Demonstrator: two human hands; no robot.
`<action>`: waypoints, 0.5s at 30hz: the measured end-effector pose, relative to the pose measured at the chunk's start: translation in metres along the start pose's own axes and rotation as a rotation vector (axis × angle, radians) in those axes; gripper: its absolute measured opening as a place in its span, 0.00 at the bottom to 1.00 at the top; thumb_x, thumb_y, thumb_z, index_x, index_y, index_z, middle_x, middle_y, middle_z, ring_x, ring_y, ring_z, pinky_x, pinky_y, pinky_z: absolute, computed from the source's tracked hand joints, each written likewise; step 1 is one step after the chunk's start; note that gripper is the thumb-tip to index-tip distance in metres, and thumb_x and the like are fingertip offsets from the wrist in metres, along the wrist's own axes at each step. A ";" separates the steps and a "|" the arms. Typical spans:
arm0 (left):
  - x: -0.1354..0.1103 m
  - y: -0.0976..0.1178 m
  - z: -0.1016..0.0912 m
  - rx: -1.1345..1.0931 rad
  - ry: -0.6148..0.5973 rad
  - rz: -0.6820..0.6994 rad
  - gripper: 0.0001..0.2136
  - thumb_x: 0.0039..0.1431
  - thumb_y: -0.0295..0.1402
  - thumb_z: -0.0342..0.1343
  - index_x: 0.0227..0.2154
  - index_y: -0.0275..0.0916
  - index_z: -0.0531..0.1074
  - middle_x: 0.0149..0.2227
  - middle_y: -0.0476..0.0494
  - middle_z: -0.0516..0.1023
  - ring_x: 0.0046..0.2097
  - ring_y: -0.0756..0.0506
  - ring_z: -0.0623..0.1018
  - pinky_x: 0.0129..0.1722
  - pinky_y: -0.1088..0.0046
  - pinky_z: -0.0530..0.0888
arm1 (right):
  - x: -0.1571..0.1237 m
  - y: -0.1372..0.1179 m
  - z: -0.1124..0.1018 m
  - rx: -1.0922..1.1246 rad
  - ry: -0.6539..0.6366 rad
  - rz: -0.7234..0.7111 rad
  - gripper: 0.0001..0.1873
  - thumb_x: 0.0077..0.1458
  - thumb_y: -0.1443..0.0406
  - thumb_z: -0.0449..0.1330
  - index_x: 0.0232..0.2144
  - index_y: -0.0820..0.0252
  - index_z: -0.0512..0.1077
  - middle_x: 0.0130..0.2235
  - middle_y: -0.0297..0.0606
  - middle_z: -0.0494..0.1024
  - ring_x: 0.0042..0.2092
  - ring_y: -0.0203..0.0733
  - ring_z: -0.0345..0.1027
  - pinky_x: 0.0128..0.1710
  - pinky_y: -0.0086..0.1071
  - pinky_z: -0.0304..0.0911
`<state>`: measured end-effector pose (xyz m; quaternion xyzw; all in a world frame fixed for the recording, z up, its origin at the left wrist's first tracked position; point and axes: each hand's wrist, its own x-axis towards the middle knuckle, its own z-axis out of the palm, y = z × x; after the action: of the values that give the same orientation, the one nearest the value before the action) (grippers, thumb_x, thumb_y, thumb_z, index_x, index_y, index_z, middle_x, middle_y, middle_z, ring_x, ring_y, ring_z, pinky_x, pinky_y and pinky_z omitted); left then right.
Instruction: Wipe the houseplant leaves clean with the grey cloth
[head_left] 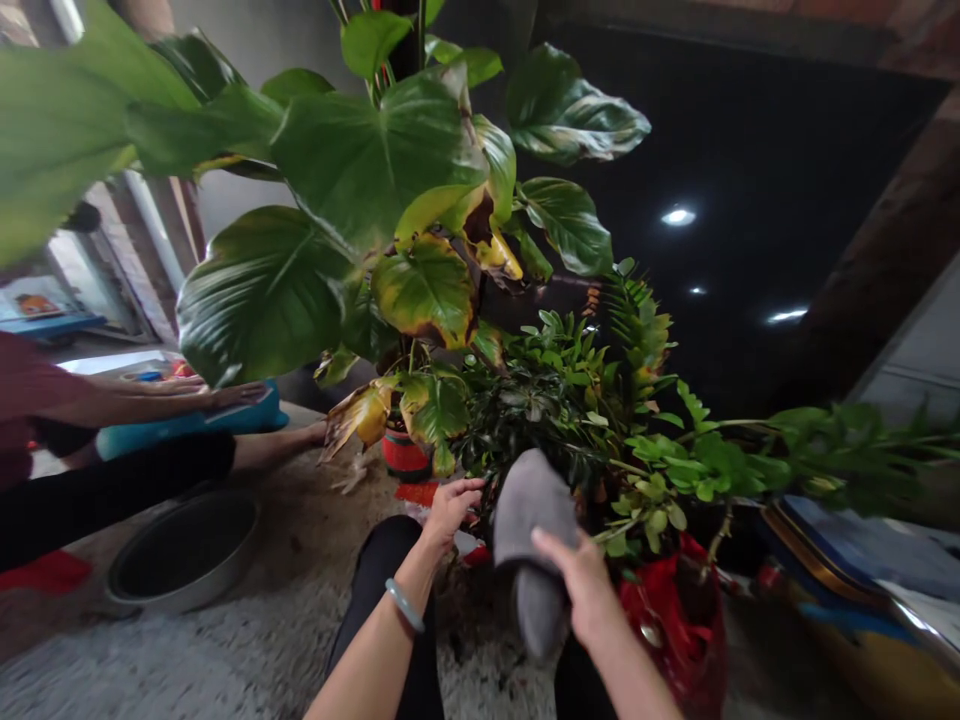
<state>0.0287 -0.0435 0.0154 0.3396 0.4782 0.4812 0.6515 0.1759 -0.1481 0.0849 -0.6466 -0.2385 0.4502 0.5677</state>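
Note:
My right hand (583, 590) grips a grey cloth (529, 520) and holds it against the small-leaved green plant (555, 400) in front of me. My left hand (450, 505), a pale green bangle on its wrist, reaches into the same plant's lower leaves with its fingers curled loosely apart; nothing shows in it. The plant stands in a pot wrapped in red (675, 620). My black-clad knees lie below both hands.
A tall plant with big green and yellowing leaves (352, 170) rises from a red pot (403, 452) behind. At left another person sits on the floor, a hand (225, 393) on a blue object. A metal basin (184, 550) lies on the gritty floor.

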 end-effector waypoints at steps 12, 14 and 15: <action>-0.004 0.001 0.002 0.022 -0.033 0.001 0.12 0.33 0.29 0.62 0.27 0.34 0.79 0.20 0.50 0.71 0.25 0.50 0.70 0.23 0.77 0.65 | 0.024 -0.063 -0.010 0.234 0.358 -0.401 0.26 0.22 0.58 0.71 0.30 0.58 0.74 0.33 0.38 0.82 0.37 0.47 0.74 0.39 0.37 0.69; -0.002 -0.001 0.001 0.012 -0.037 0.018 0.14 0.33 0.29 0.62 0.30 0.34 0.79 0.21 0.50 0.73 0.25 0.51 0.70 0.23 0.77 0.65 | 0.020 -0.043 -0.002 0.120 0.220 -0.260 0.24 0.23 0.57 0.71 0.29 0.59 0.74 0.31 0.39 0.82 0.35 0.49 0.74 0.36 0.38 0.69; -0.001 -0.002 0.000 0.010 -0.042 0.026 0.15 0.33 0.28 0.62 0.31 0.34 0.79 0.21 0.49 0.73 0.25 0.51 0.70 0.23 0.77 0.65 | 0.012 -0.029 0.001 0.045 0.115 -0.175 0.23 0.23 0.58 0.70 0.28 0.60 0.74 0.29 0.39 0.81 0.33 0.49 0.74 0.34 0.39 0.69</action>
<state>0.0293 -0.0450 0.0136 0.3592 0.4624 0.4799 0.6534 0.1870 -0.1306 0.1089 -0.6351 -0.2509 0.3664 0.6320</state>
